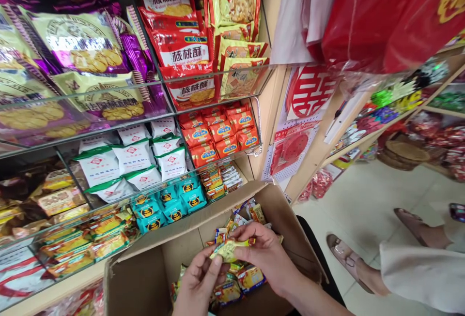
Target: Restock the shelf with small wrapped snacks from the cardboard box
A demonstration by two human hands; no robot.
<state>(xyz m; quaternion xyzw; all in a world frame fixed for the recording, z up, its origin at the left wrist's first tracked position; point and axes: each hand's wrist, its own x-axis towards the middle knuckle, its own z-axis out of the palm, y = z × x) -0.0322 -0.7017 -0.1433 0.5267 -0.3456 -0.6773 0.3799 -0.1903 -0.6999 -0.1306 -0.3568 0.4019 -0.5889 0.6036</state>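
Between my two hands is a small yellow snack packet (229,250), held above an open cardboard box (181,244). My left hand (202,277) pinches its left end with thumb and fingers. On the other end, the thumb and fingers of my right hand (267,253) are closed. Below my hands, several small wrapped snack packets (250,277) lie loose inside the box, some with yellow and blue wrappers. My hands and wrists hide part of the box's contents.
Glass-fronted shelves of packaged snacks (189,54) rise behind the box, with teal packets (174,212) close to its rim. Red bags (381,21) hang at upper right. On the tiled floor (370,195) at right stands another person, with sandals (348,260) and pale trousers visible.
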